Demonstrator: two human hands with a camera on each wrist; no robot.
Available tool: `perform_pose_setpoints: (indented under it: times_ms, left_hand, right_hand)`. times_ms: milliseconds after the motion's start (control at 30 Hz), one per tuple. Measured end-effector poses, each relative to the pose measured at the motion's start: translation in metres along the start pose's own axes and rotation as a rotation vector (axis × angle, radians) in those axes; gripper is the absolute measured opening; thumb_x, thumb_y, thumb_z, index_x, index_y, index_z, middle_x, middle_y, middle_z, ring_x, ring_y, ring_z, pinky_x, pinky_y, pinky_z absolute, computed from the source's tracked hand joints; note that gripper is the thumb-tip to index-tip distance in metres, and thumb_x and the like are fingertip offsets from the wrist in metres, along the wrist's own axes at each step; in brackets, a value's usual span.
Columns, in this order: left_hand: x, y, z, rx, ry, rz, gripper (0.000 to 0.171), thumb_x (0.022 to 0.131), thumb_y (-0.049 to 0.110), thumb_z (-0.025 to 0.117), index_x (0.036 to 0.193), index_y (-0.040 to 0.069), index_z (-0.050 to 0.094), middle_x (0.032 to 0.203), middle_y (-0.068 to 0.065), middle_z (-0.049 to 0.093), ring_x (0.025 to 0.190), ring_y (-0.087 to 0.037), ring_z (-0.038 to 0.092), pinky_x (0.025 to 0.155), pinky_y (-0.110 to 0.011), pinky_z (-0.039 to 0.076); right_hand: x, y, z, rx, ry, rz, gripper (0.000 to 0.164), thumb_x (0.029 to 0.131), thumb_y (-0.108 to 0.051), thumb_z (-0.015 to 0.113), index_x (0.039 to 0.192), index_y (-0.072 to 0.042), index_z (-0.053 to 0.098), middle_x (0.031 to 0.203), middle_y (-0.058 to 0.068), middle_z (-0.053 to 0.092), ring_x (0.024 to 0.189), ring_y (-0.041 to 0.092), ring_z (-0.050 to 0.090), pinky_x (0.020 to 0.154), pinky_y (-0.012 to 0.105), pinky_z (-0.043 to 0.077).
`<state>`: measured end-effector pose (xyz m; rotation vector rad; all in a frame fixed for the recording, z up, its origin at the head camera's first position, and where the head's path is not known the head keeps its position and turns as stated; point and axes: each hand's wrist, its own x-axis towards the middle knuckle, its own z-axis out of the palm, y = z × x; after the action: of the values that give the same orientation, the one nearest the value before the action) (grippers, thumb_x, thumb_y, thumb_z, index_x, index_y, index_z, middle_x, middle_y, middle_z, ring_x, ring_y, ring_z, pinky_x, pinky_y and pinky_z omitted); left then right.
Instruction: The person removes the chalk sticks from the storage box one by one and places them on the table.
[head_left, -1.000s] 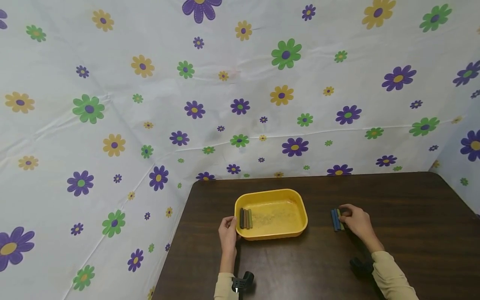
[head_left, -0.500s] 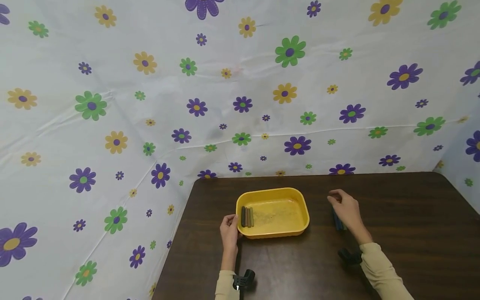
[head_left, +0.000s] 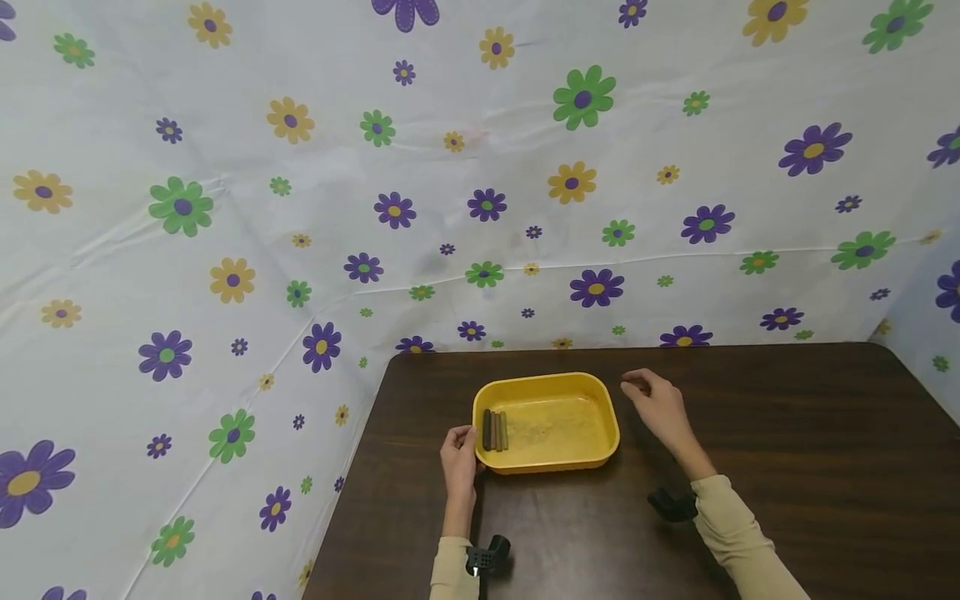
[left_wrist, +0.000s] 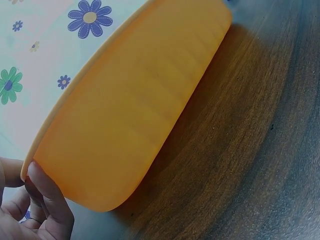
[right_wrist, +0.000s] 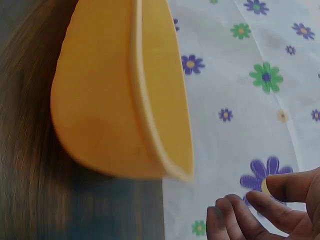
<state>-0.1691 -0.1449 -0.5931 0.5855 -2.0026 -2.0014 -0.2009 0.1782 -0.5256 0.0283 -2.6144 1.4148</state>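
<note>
My left hand (head_left: 457, 467) pinches the left rim of a yellow plastic tray (head_left: 600, 446) on the dark table; thumb and fingers at that rim show in the left wrist view. Inside, along the tray's left end, several short pastel-like sticks (head_left: 496, 431) in black, brown and olive lie side by side. To the right of the tray, my right hand (head_left: 662, 410) hovers over the table. The right wrist view shows its fingers loosely bent, thumb apart from them and nothing visible between. The blue and green sticks seen earlier are out of sight; the right hand and wrist cover that spot.
The brown wood table (head_left: 810, 450) reaches to a white flowered cloth (head_left: 420, 167) hanging behind and along the left. Dark wrist mounts (head_left: 487, 556) sit on both forearms. The tray stands near the table's back left part.
My right hand has left the blue and green sticks it was touching and moved left toward the tray. The left hand stays at the tray's rim; the sticks inside have not moved.
</note>
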Motion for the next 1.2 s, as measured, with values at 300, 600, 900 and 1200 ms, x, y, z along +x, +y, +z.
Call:
perform_pose_setpoints:
  times_ms: [300,600,900,1200]
  left_hand:
    - [0.003,-0.001,-0.001,-0.012,-0.007,0.007,0.021,0.103,0.017,0.064,0.112,-0.002,0.065,0.1,-0.019,0.064,0.067,-0.017,0.056,0.048,-0.022,0.046]
    - [0.003,0.0,0.0,-0.018,-0.009,0.001,0.02,0.103,0.016,0.064,0.112,-0.001,0.066,0.095,-0.012,0.063,0.063,-0.014,0.053,0.048,-0.023,0.045]
    - [0.002,0.0,0.0,-0.004,0.001,0.01,0.023,0.104,0.017,0.064,0.114,-0.003,0.065,0.099,-0.02,0.064,0.062,-0.013,0.052,0.048,-0.024,0.045]
    - [0.002,-0.001,0.001,-0.006,0.008,0.011,0.024,0.104,0.016,0.064,0.115,-0.005,0.064,0.101,-0.022,0.065,0.061,-0.013,0.052,0.048,-0.023,0.044]
  right_hand:
    - [0.003,-0.021,0.035,0.153,-0.098,0.043,0.03,0.106,-0.011,0.059,0.128,0.008,0.062,0.112,0.027,0.068,0.1,0.041,0.068,0.08,0.044,0.06]
    - [0.002,-0.032,0.067,0.239,-0.155,0.037,0.031,0.105,-0.01,0.06,0.13,0.009,0.061,0.111,0.027,0.068,0.101,0.043,0.068,0.082,0.05,0.059]
    - [0.0,-0.04,0.094,0.286,-0.211,0.034,0.029,0.103,-0.008,0.061,0.127,0.01,0.061,0.107,0.028,0.067,0.099,0.047,0.065,0.081,0.054,0.058]
    - [0.003,-0.052,0.117,0.258,-0.233,0.026,0.027,0.102,-0.006,0.062,0.124,0.01,0.063,0.099,0.023,0.068,0.094,0.045,0.065,0.075,0.047,0.059]
